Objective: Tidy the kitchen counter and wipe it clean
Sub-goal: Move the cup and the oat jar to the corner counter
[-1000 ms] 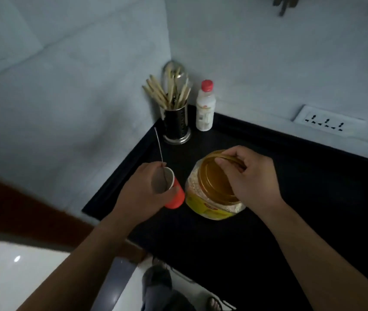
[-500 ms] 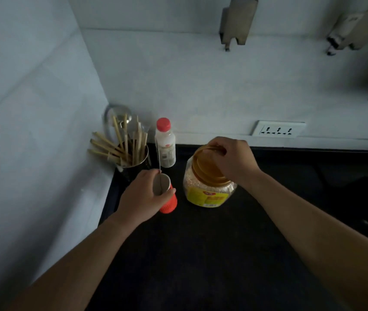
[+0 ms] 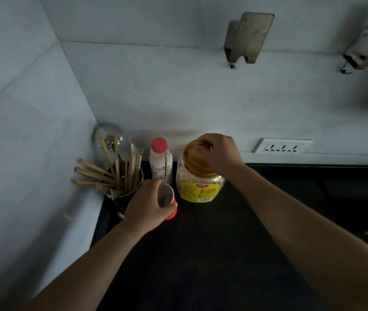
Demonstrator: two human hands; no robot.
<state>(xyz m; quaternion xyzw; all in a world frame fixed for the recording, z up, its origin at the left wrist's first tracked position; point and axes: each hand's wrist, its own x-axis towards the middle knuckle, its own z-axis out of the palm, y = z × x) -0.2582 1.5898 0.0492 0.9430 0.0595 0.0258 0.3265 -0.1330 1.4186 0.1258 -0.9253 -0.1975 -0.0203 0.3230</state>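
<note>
My left hand (image 3: 145,202) is wrapped around a small red cup (image 3: 171,209) with a thin metal handle (image 3: 166,170) standing up out of it. My right hand (image 3: 220,153) grips the amber lid of a clear plastic jar (image 3: 197,187) with a yellow label and pale grains inside. Both stand on the black counter (image 3: 201,254) near its back left corner. The jar sits just right of the cup.
A metal holder of chopsticks (image 3: 120,173) fills the corner, with a white red-capped bottle (image 3: 159,160) beside it. A wall socket strip (image 3: 283,145) is at the back right. Two metal fixtures (image 3: 247,38) hang on the wall above.
My view has swung up toward the back wall. Both hands have carried the cup and the jar back toward the corner, closer to the bottle and chopstick holder.
</note>
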